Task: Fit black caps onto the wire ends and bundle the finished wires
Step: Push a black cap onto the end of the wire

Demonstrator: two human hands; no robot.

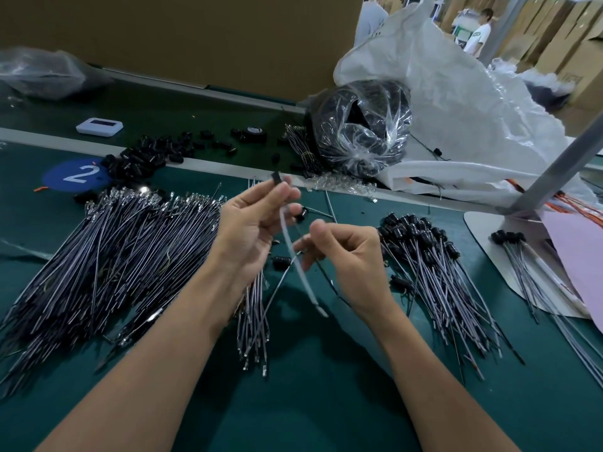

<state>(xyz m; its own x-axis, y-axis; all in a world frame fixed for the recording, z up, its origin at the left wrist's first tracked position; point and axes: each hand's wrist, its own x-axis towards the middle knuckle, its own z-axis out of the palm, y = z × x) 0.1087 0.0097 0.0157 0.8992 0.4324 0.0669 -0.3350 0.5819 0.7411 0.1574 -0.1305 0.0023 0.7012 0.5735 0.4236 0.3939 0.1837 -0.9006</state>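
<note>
Green tabletop (310, 386) fills the head view, with both bare hands raised over its middle. The left hand (251, 230) is closed in a fingertip grip on a black cap (276, 176), held up at about 12 o'clock from the palm, and a pale wire (295, 259) runs down from that cap toward 5 o'clock. The right hand (342, 252) is pinched shut lower on what looks like the same wire, though motion blur makes the exact contact hard to tell.

Uncapped wires (107, 256) lie fanned at 9 o'clock of the hands; capped wires (430, 272) lie heaped at 3 o'clock. Loose caps (146, 158) sit scattered at 11 o'clock by the tabletop's rail. A smaller bunch of wires (254, 321) lies under the left wrist.

The step in hand seems to be seating the cap. To do it well, keep the cap steady and square to the wire's end, push the wire straight along its own line from close behind the tip so it does not buckle, then tug lightly to check the fit before laying it, cap first, on the heap at 3 o'clock.
</note>
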